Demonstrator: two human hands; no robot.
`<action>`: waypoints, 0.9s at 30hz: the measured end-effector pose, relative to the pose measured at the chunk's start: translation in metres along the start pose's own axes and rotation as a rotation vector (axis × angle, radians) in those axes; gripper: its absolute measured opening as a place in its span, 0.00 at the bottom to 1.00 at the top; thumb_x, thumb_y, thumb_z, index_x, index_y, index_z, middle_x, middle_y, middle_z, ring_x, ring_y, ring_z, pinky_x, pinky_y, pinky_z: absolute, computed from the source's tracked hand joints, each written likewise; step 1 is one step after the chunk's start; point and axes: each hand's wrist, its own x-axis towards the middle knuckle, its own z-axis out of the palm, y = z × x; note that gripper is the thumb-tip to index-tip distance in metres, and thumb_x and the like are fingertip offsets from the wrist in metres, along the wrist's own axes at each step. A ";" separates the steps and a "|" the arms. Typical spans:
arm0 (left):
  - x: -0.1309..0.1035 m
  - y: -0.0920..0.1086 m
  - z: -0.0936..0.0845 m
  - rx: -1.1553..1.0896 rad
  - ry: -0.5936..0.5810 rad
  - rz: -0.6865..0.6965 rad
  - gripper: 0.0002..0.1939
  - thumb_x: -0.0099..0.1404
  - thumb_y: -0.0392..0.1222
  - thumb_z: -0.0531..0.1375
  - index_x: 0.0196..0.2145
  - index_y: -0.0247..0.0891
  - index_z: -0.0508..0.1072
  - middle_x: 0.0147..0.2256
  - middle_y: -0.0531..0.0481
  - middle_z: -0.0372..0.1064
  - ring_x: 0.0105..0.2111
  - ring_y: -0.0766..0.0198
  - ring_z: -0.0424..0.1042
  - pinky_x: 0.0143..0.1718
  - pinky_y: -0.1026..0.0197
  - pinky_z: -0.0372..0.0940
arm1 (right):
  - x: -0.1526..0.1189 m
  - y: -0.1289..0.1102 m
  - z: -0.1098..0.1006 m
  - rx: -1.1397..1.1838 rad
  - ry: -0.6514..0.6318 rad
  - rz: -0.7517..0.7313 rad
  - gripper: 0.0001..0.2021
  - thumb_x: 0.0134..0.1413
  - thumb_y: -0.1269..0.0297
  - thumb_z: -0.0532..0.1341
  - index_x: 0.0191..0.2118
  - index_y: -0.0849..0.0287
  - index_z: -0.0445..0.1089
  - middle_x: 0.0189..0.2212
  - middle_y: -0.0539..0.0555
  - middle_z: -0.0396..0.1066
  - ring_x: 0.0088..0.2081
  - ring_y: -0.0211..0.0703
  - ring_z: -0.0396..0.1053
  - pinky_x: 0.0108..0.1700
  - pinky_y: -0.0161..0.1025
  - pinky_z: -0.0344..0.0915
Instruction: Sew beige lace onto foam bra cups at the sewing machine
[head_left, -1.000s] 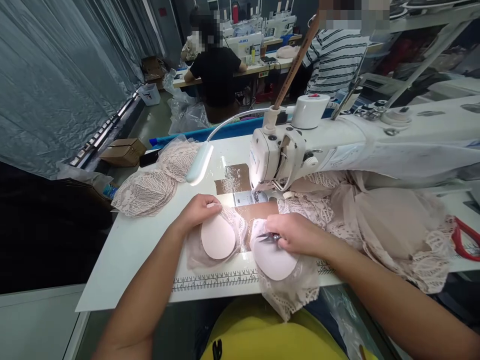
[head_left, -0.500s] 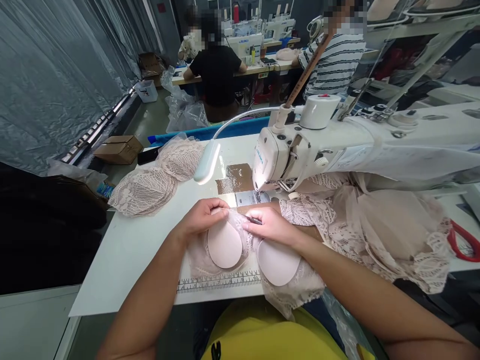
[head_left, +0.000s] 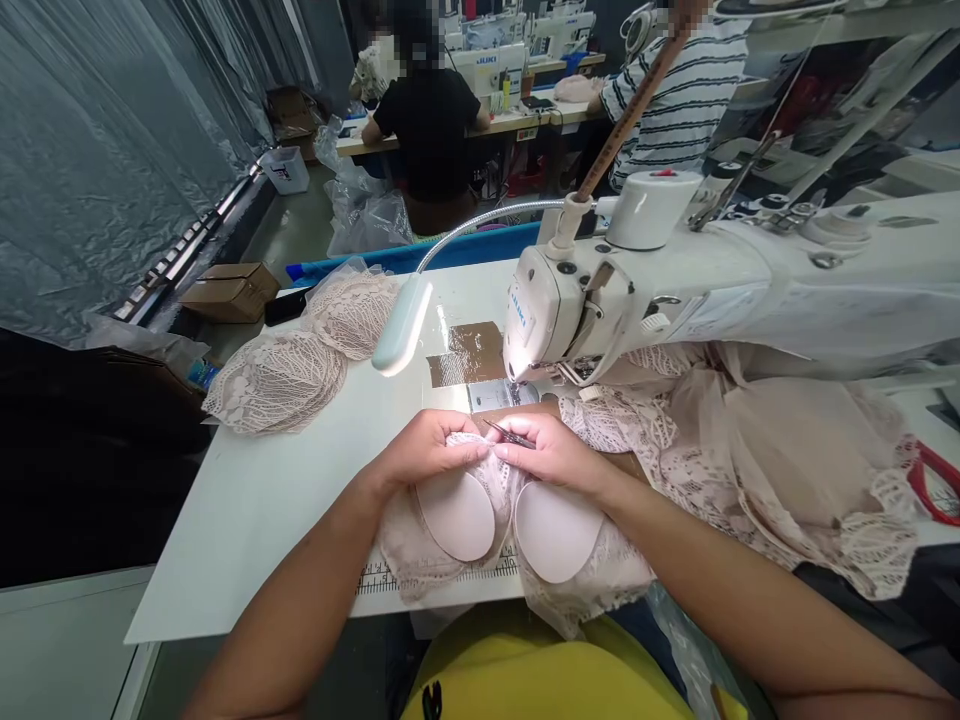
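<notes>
While a stack of lace cups [head_left: 276, 382] sits on the table [head_left: 285, 490] at ten o'clock from the hands, the left hand [head_left: 431, 447] pinches the padded lace piece [head_left: 459, 518], fingertips closed. That lies at six o'clock, below both hands. The right hand [head_left: 546, 452] pinches it too, closed around snips [head_left: 511, 435]; the sewing machine [head_left: 555, 300] stands at twelve.

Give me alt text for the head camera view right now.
Two bare hands, left and right, pinch pale lace fabric with two smooth pads, the right also holding small metal snips, before a white sewing machine.
</notes>
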 end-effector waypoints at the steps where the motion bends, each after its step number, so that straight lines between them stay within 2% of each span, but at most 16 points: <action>1: 0.000 -0.001 0.000 -0.027 -0.012 -0.011 0.12 0.57 0.47 0.63 0.29 0.34 0.75 0.28 0.49 0.70 0.29 0.65 0.67 0.31 0.64 0.61 | 0.000 0.001 -0.001 0.009 0.017 -0.013 0.11 0.54 0.58 0.60 0.36 0.61 0.71 0.33 0.53 0.71 0.35 0.42 0.68 0.38 0.38 0.65; 3: 0.000 -0.001 0.000 -0.063 -0.025 -0.032 0.12 0.57 0.47 0.63 0.30 0.33 0.75 0.27 0.50 0.69 0.28 0.66 0.66 0.30 0.64 0.60 | -0.001 0.005 -0.002 0.027 0.042 -0.032 0.14 0.56 0.56 0.59 0.42 0.61 0.70 0.37 0.55 0.72 0.39 0.44 0.69 0.42 0.40 0.66; 5: 0.000 -0.001 0.000 -0.086 -0.030 -0.046 0.12 0.57 0.46 0.63 0.31 0.33 0.76 0.26 0.50 0.68 0.28 0.66 0.65 0.30 0.64 0.59 | -0.002 0.007 -0.005 0.016 0.038 -0.028 0.18 0.59 0.54 0.55 0.47 0.61 0.69 0.36 0.55 0.73 0.39 0.44 0.70 0.43 0.42 0.66; 7: 0.000 -0.001 0.001 -0.108 -0.032 -0.054 0.12 0.57 0.46 0.64 0.32 0.32 0.77 0.27 0.49 0.69 0.29 0.65 0.65 0.31 0.64 0.59 | -0.002 0.007 -0.008 -0.025 0.024 -0.040 0.18 0.61 0.54 0.53 0.48 0.61 0.69 0.36 0.56 0.74 0.39 0.44 0.71 0.45 0.44 0.66; 11: 0.000 -0.001 0.001 -0.163 -0.020 -0.085 0.13 0.55 0.47 0.65 0.30 0.31 0.77 0.26 0.50 0.68 0.28 0.66 0.64 0.30 0.64 0.58 | -0.003 0.000 -0.008 -0.050 -0.014 -0.103 0.15 0.57 0.59 0.58 0.47 0.60 0.71 0.45 0.57 0.73 0.47 0.47 0.69 0.51 0.45 0.64; 14: 0.001 -0.003 0.003 -0.177 -0.002 -0.119 0.14 0.53 0.47 0.66 0.27 0.31 0.75 0.23 0.51 0.65 0.25 0.67 0.62 0.28 0.64 0.56 | -0.004 -0.005 -0.006 -0.062 -0.021 -0.066 0.14 0.56 0.60 0.60 0.46 0.61 0.71 0.37 0.55 0.74 0.38 0.43 0.71 0.41 0.41 0.67; 17: 0.002 -0.004 0.004 -0.166 0.014 -0.139 0.14 0.51 0.47 0.67 0.24 0.31 0.74 0.21 0.53 0.64 0.24 0.69 0.60 0.26 0.66 0.54 | -0.004 -0.008 -0.003 -0.084 -0.002 -0.024 0.13 0.55 0.61 0.60 0.43 0.62 0.72 0.30 0.52 0.72 0.31 0.40 0.68 0.33 0.37 0.65; 22: 0.003 -0.003 0.006 -0.116 0.036 -0.144 0.15 0.51 0.48 0.68 0.23 0.31 0.73 0.21 0.54 0.64 0.24 0.70 0.60 0.26 0.66 0.54 | -0.004 -0.007 0.000 -0.058 0.033 -0.042 0.10 0.55 0.62 0.60 0.38 0.62 0.73 0.34 0.55 0.73 0.36 0.43 0.70 0.39 0.39 0.65; 27: 0.001 -0.001 0.005 -0.119 0.022 -0.142 0.14 0.54 0.47 0.66 0.25 0.31 0.74 0.23 0.53 0.65 0.25 0.69 0.61 0.27 0.67 0.55 | -0.004 -0.004 -0.004 -0.080 0.064 -0.034 0.09 0.55 0.62 0.60 0.36 0.62 0.74 0.32 0.55 0.72 0.34 0.43 0.69 0.37 0.40 0.65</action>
